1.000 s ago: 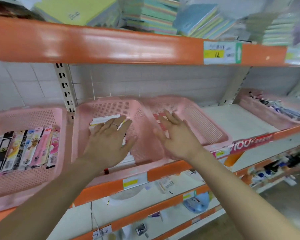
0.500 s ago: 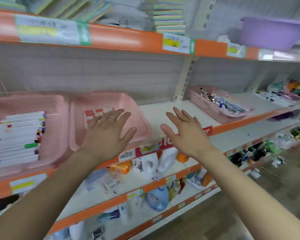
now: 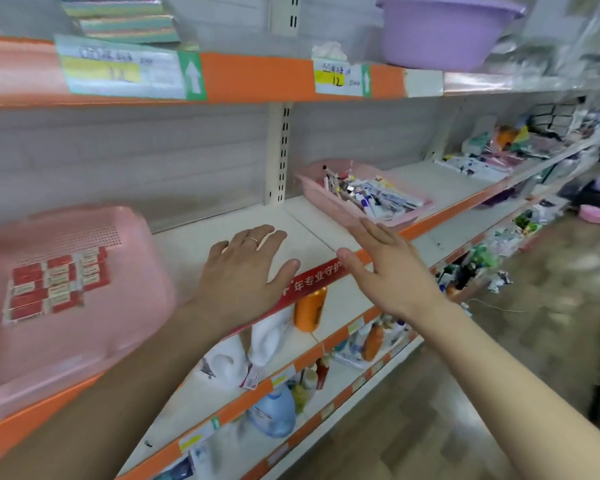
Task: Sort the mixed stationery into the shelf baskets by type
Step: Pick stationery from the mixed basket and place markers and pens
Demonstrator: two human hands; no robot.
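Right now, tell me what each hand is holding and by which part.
Nothing is held. The left hand and the right hand are both open and empty, fingers straight.

The middle shelf point(image 3: 194, 244), a white board edged in orange, is seen beneath both flat, spread hands. Left of the left hand point(image 3: 246, 271), a pink mesh basket point(image 3: 136, 306) is set on this board, and red-and-white packs point(image 3: 56, 285) are laid flat inside it (their print is too blurred to read). Just beyond the fingertips of the right hand point(image 3: 392, 271), a second pink basket point(image 3: 326, 202) is placed on the same board and is heaped with mixed stationery point(image 3: 374, 197). Above the hands, a purple basin point(image 3: 444, 32) and a pastel stack point(image 3: 122, 22) are carried by the upper shelf point(image 3: 257, 77). Below the wrists, an orange bottle point(image 3: 309, 308) and white jugs point(image 3: 267, 337) are stood on the lower shelf point(image 3: 194, 393).
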